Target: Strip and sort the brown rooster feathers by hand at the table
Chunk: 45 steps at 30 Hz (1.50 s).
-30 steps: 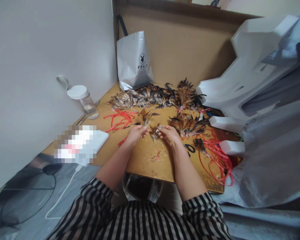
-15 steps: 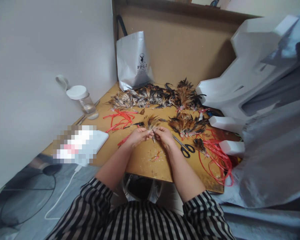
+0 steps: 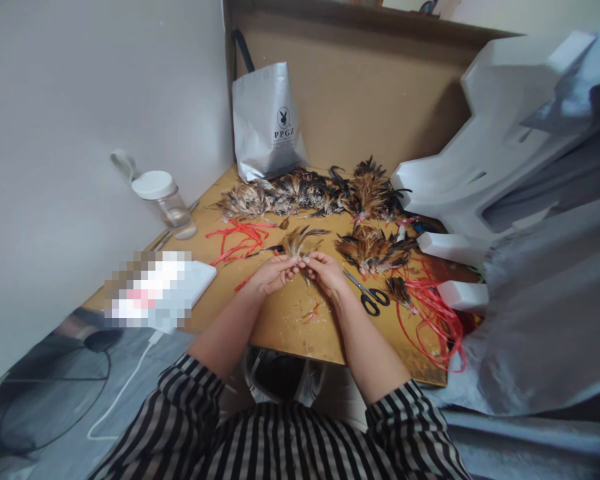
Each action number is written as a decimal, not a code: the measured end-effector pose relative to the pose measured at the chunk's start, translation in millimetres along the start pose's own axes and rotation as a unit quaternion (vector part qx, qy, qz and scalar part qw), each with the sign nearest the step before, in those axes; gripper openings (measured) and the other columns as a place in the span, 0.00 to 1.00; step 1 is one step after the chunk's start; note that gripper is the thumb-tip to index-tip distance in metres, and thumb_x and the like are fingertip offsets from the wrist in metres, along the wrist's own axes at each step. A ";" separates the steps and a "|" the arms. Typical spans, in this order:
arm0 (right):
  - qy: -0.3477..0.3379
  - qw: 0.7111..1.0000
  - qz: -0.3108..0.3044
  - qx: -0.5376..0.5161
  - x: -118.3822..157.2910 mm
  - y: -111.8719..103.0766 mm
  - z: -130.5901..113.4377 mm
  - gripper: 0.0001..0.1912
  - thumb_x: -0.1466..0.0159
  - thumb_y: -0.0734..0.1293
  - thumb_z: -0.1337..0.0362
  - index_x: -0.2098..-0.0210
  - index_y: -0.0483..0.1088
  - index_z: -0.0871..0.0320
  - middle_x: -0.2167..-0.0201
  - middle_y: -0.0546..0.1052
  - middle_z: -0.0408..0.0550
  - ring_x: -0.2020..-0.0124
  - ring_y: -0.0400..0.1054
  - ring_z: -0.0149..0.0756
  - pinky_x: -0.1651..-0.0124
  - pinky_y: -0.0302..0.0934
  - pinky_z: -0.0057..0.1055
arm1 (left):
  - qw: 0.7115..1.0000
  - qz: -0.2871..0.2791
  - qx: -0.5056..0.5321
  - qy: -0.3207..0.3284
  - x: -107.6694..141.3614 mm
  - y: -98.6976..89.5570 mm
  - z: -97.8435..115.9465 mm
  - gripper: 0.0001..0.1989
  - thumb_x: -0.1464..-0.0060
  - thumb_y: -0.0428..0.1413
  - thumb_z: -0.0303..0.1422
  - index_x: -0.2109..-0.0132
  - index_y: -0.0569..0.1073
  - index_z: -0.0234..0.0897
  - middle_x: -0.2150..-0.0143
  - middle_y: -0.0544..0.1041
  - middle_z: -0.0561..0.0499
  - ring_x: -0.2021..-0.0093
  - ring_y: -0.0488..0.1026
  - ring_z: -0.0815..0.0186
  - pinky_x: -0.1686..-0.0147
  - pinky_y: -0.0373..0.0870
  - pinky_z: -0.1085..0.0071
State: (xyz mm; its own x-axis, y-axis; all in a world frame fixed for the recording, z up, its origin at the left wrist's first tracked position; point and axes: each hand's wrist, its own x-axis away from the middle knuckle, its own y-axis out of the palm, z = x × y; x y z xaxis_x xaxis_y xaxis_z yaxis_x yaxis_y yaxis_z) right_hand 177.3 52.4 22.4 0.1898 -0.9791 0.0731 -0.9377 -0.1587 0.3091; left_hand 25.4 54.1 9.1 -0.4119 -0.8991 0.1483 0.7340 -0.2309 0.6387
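Note:
Between both hands is a small bunch of brown feathers (image 3: 297, 243), its tips fanned out away from me. My left hand (image 3: 276, 272) pinches the quill end from the left. From the right, the fingertips of my right hand (image 3: 323, 269) close on the same end, touching the left fingertips. Fingers cover the point where the quills meet. Black-handled scissors (image 3: 369, 296) lie just right of my right hand. Beyond them is a pile of brown and black feather bunches (image 3: 373, 250). Red and white scraps (image 3: 310, 313) lie on the wooden table (image 3: 290, 337) below my hands.
Feather bunches (image 3: 300, 192) line the back, before a silver bag (image 3: 267, 123). Red strips lie left (image 3: 240, 237) and right (image 3: 435, 303). A lidded jar (image 3: 165, 203) and a blurred-out device with a white cable (image 3: 130, 380) are left. White foam pieces (image 3: 455, 247) border the right side.
The feather bunch has turned a little and its tips now spread more to the right. Both hands have shifted slightly and come closer together.

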 end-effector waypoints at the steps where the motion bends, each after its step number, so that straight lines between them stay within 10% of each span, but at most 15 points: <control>1: -0.003 1.000 0.006 0.010 0.1 -0.3 -0.9 0.14 0.55 0.72 0.58 0.76 0.67 0.60 0.84 0.68 0.38 0.85 0.53 0.22 0.81 0.44 0.22 | 1.000 0.004 -0.013 0.003 0.3 0.6 0.1 0.06 0.54 0.59 0.27 0.66 0.75 0.28 0.69 0.76 0.47 0.76 0.69 0.78 0.78 0.63 0.85; 26: -0.061 0.991 0.046 0.112 -1.2 0.4 1.8 0.13 0.53 0.70 0.57 0.76 0.66 0.59 0.85 0.65 0.37 0.84 0.51 0.23 0.80 0.45 0.24 | 0.973 0.045 -0.225 0.017 3.1 7.6 0.7 0.16 0.60 0.61 0.41 0.75 0.72 0.29 0.82 0.70 0.51 0.83 0.63 0.76 0.81 0.57 0.79; 37: -0.144 0.942 0.258 0.156 -12.8 -40.1 -17.5 0.14 0.52 0.66 0.55 0.73 0.69 0.60 0.82 0.67 0.41 0.81 0.56 0.27 0.77 0.51 0.25 | 0.983 0.052 -0.173 0.021 6.9 10.6 7.5 0.14 0.58 0.61 0.38 0.73 0.72 0.29 0.82 0.70 0.51 0.83 0.64 0.77 0.81 0.57 0.80; 45: -0.136 0.920 0.138 0.339 -12.7 -35.6 -2.1 0.13 0.50 0.64 0.57 0.75 0.72 0.62 0.80 0.72 0.46 0.79 0.61 0.30 0.73 0.55 0.27 | 0.987 0.038 -0.157 0.019 8.6 10.0 9.4 0.13 0.58 0.61 0.38 0.72 0.72 0.29 0.81 0.70 0.52 0.82 0.64 0.78 0.82 0.56 0.81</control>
State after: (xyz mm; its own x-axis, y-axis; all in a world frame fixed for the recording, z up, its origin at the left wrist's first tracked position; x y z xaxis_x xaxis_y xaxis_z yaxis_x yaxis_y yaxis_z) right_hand 208.8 70.7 12.5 -0.0769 -0.9751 -0.2082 -0.9224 0.1488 -0.3563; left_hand 24.1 47.6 23.8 -0.3339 -0.9298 0.1549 0.8955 -0.2616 0.3601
